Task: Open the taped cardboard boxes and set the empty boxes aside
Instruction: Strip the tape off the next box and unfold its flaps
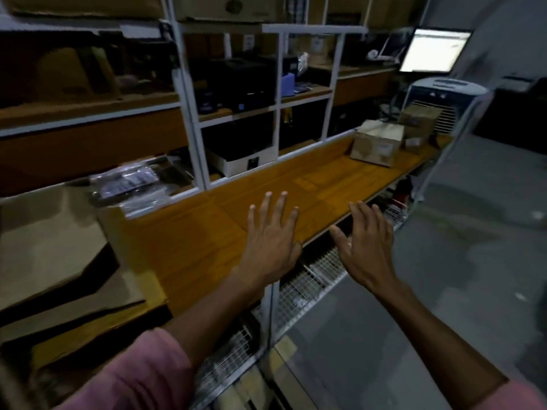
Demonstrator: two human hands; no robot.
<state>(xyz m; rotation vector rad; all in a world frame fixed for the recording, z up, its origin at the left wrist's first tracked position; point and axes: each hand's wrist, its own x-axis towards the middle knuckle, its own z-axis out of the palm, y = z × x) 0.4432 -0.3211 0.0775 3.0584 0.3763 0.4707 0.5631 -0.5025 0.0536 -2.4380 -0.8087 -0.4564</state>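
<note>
Both empty hands [270,241] seemingly well short of boxes [376,143]

We count two hands over desk [183,241]: left hand [270,241], right hand [368,247], each with fingers spread, holding nothing. Two pink sleeves [142,377]. At far right end of desk, three cardboard boxes [376,145] in cluster; exact count uncertain, blur. At left end of desk, two flattened cardboard sheets [50,247] stacked. One lit monitor [432,50]. One air cooler [444,99].
</note>
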